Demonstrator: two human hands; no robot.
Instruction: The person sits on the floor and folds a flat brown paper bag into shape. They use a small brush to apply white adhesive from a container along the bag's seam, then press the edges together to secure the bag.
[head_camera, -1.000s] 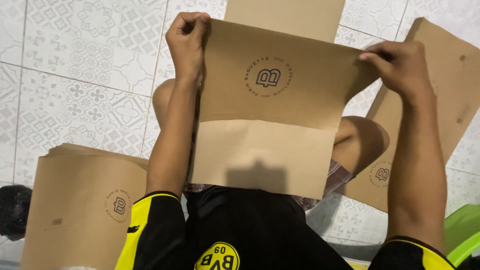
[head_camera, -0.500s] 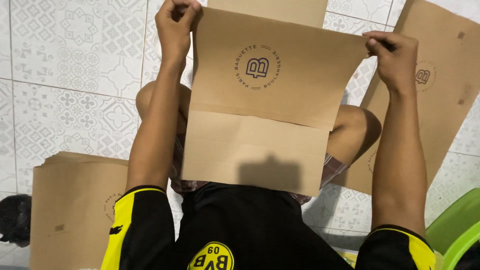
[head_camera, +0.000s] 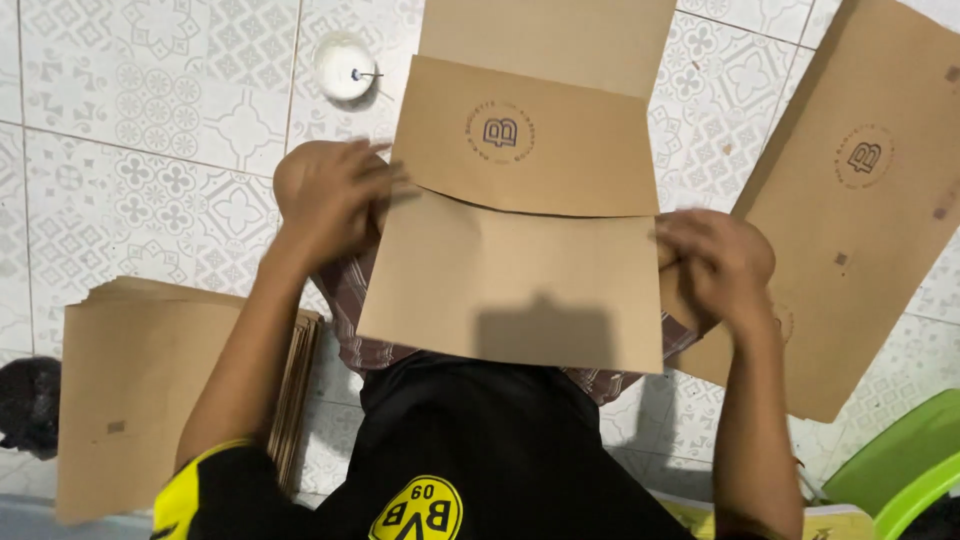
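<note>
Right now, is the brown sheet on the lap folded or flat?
Folded. The sheet has its upper flap turned down over it, with a crease line across; the left hand and right hand grip its sides.

Cardboard stack (head_camera: 170, 390) blocks left; flat sheets (head_camera: 860, 200) crowd right.

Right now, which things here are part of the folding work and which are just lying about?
In hand:
- folded brown paper sheet
- left hand and right hand at its side edges
- stack of brown sheets
- loose sheets

Lying about:
- white round object
- green plastic item
- dark object
</note>
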